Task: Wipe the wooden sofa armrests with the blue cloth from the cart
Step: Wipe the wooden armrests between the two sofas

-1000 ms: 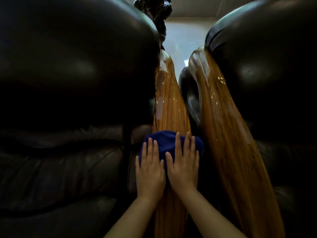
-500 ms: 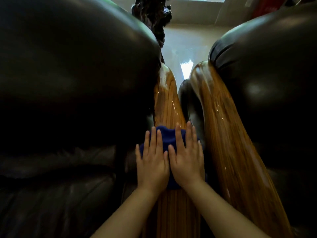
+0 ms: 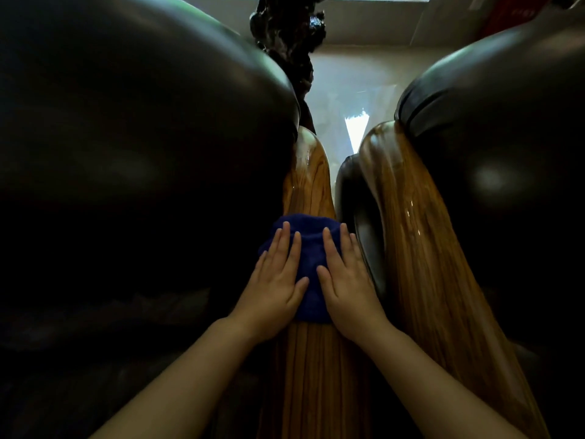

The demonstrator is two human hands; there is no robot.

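Head view: left hand [image 3: 274, 280] and right hand [image 3: 346, 282], fingers flat, press the blue cloth [image 3: 308, 248] midway along the left wooden armrest [image 3: 311, 375]. Wiping appears underway; the right wooden armrest [image 3: 427, 264] likely remains.

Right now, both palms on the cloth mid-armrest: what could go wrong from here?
1. The left hand and right hand lie flat on the blue cloth, not gripping it; on the glossy left armrest it could slip out or bunch.
2. The right-hand fingers sit close to the dark padded edge and may rub or catch in that narrow gap.
3. The right armrest may get skipped.
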